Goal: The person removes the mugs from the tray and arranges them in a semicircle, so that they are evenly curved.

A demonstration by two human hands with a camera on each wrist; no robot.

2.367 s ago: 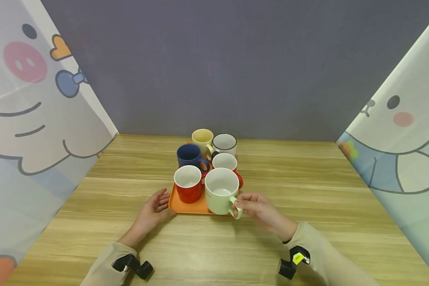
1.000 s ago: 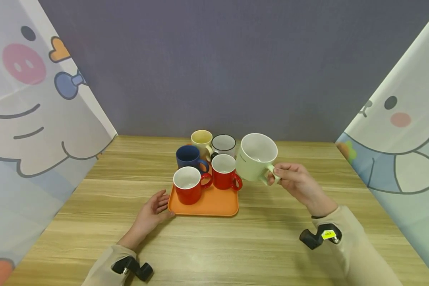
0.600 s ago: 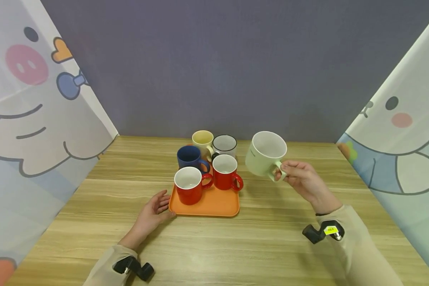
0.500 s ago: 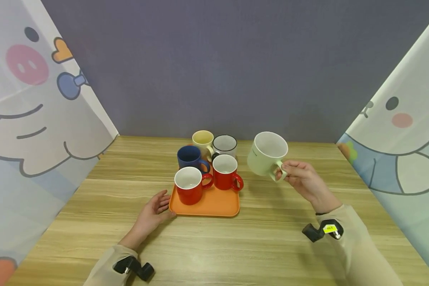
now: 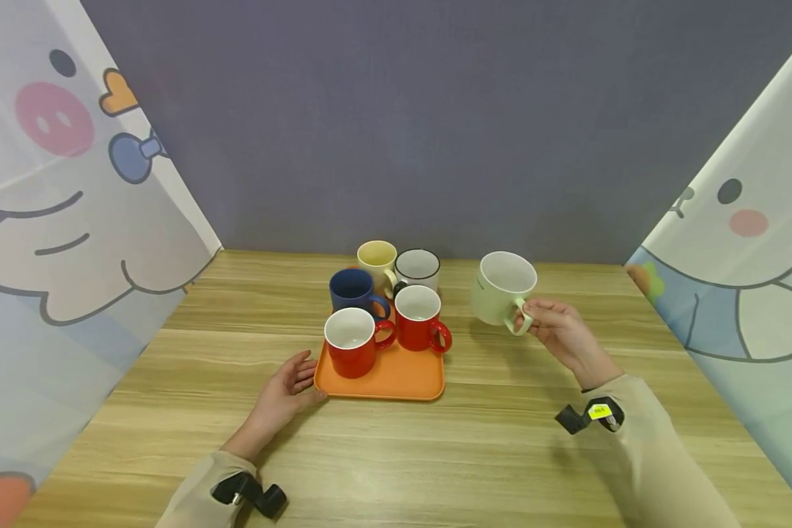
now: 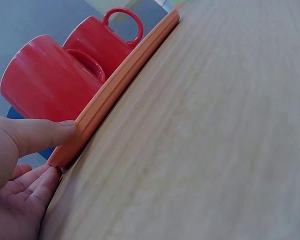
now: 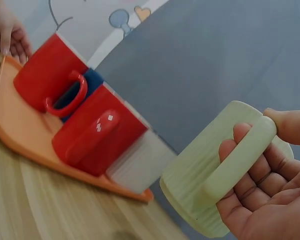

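Observation:
My right hand grips the handle of a pale green mug, which is upright and held up to the right of the orange tray. Ribbed sides show on this mug in the right wrist view, with the fingers hooked through its handle. At the tray's near left corner rests my left hand, its fingers fairly straight and its thumb against the tray edge. Two red mugs with white insides, the nearer one and the other, stand on the tray.
Behind the red mugs stand a blue mug, a pale yellow mug and a white mug with a black rim. A grey wall rises behind the wooden table, with cartoon-printed panels at both sides.
My right hand has lifted the green mug off the tray's near right part and carried it right and farther back, lately lowering it slightly. The left hand stays at the tray corner.

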